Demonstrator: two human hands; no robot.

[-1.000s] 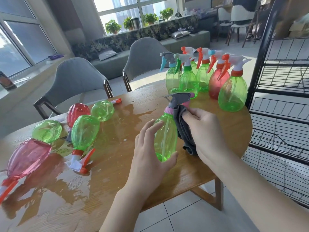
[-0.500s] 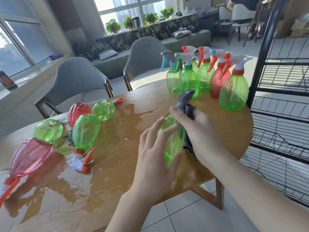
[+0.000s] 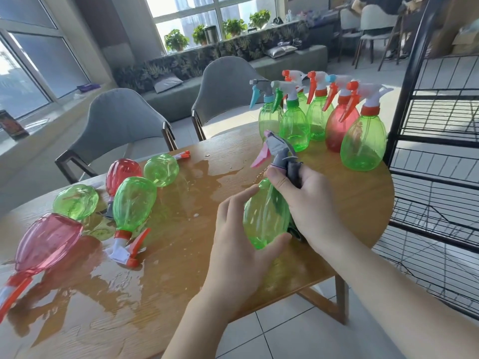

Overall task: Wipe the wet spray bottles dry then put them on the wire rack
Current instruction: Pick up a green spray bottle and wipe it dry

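A: Okay, quick pass, left to right. Wet bottles (image 3: pixel 133 203) lying on their sides at the left of the wooden table (image 3: pixel 181 294), in a puddle (image 3: pixel 85 275): green and red, thin clear plastic, look empty.

B: Handling?

A: My guess: light, a bit squeezable, slick while wet. Round bellies would roll lying down. Best hold is probably the neck under the trigger head, or a full wrap round the belly.

B: The one in hand?

A: Green bottle with grey head and pink trigger (image 3: pixel 264 216), mid-table, held just above the top, tilted. Left hand (image 3: pixel 241 244) cups the lower belly, fingers and thumb curled round it. Right hand (image 3: pixel 308 203) grips the upper body near the neck with a grey cloth (image 3: pixel 294 169) bunched under the fingers.

B: Further right?

A: Six upright bottles (image 3: pixel 363 141) clustered at the table's far right edge, near the black wire rack (image 3: pixel 435 136). Rack shelves in view show no bottles.

B: Labels, brands, text?

A: None readable on any bottle. A dark object on the windowsill is too small to read.
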